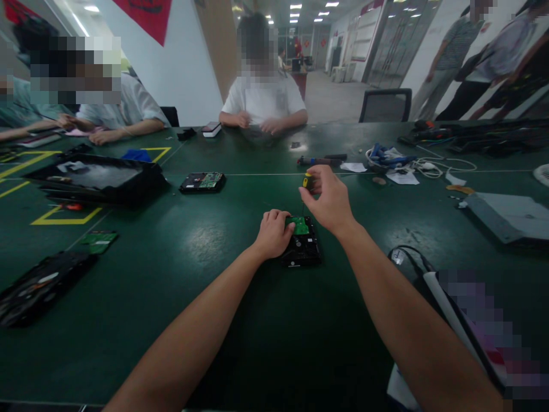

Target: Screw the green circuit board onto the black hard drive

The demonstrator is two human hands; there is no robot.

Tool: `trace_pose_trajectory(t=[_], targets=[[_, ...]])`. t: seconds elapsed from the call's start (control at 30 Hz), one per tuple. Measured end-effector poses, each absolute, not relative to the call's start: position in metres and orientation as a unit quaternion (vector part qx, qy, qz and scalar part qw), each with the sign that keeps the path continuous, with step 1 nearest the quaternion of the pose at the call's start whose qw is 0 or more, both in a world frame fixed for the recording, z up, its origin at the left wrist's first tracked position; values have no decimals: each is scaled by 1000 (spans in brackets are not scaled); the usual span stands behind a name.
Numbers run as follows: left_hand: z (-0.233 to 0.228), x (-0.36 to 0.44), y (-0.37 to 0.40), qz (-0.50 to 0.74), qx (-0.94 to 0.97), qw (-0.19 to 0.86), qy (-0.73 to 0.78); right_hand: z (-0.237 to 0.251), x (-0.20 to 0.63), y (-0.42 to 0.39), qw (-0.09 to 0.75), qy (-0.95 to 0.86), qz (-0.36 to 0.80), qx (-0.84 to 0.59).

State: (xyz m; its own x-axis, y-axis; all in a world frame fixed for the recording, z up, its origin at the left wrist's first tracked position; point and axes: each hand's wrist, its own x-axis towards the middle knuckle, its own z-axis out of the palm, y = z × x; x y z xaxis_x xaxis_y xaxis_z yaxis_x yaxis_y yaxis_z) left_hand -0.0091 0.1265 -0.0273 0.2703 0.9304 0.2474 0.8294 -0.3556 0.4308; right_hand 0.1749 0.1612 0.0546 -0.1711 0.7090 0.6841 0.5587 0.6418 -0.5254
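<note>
While the left hand (273,233) lies curled over the near-left edge of a small black hard drive with a green circuit board on top (303,241), pressing it flat to the dark green tabletop (180,286), the right hand (329,199) is closed around a yellow-handled screwdriver (307,182), held upright with its thin shaft pointing down at the board. The drive sits just ahead of the person, in the middle of the tabletop, between the two forearms. By the look of it the step in hand is working a screw on the circuit board; the next move would call for keeping the tip seated squarely in the screw head and the drive pinned so it does not spin or slide. Whether the tip is touching a screw is too small to tell.

As for containers, a shallow black tray (96,180) stands well apart on the left and seems to hold pale flat pieces, though its contents are blurred. A second black hard drive with a green board (202,182) lies bare on the tabletop beyond, in no container. A person in a white shirt (262,97) sits across.
</note>
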Motion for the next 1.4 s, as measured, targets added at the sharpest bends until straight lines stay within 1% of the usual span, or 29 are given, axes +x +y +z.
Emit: trace_pose_trajectory(t=[0.23,0.67,0.97,1.4], targets=[[-31,-9,129,235,793,97,554,53,175,162,491,-758,96,-419],[-29,-9,128,233,792,105,555,53,175,163,493,-760,81,-416],[-31,-10,129,235,795,97,551,54,177,161,484,-770,48,-412],[-31,-9,129,234,792,94,556,49,178,162,493,-746,21,-447]])
